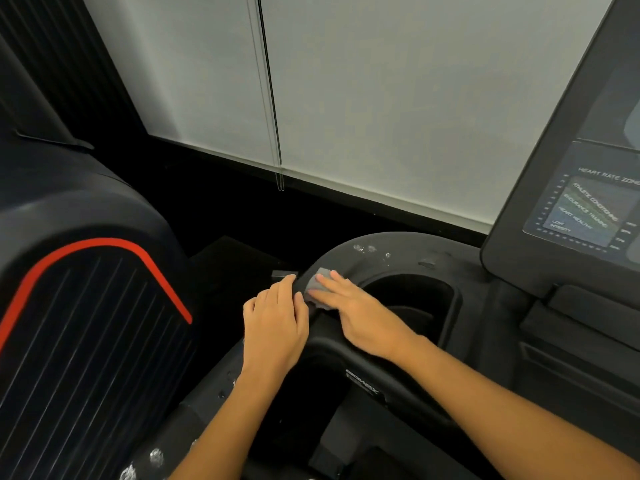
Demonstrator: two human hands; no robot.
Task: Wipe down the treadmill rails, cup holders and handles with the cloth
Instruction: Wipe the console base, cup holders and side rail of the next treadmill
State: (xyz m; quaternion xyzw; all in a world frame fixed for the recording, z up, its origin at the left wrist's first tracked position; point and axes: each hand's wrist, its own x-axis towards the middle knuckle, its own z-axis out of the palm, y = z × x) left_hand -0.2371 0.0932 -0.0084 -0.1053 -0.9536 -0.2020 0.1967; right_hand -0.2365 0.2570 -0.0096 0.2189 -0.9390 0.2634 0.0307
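A small grey cloth point(317, 284) lies on the black curved rim point(381, 251) of the treadmill's left cup holder point(412, 299). My right hand point(363, 317) presses flat on the cloth, fingers stretched out toward the upper left. My left hand point(275, 320) rests just left of it, fingers curled over the outer edge of the same rim, touching the cloth's left side. White foam or dust specks dot the rim farther along. Most of the cloth is hidden under my right fingers.
The treadmill console point(581, 202) with a heart rate chart rises at the right. A neighbouring black machine with a red stripe point(104, 258) stands close at the left. A white window blind with its cord point(273, 98) fills the back. More white specks lie on the lower rail point(156, 457).
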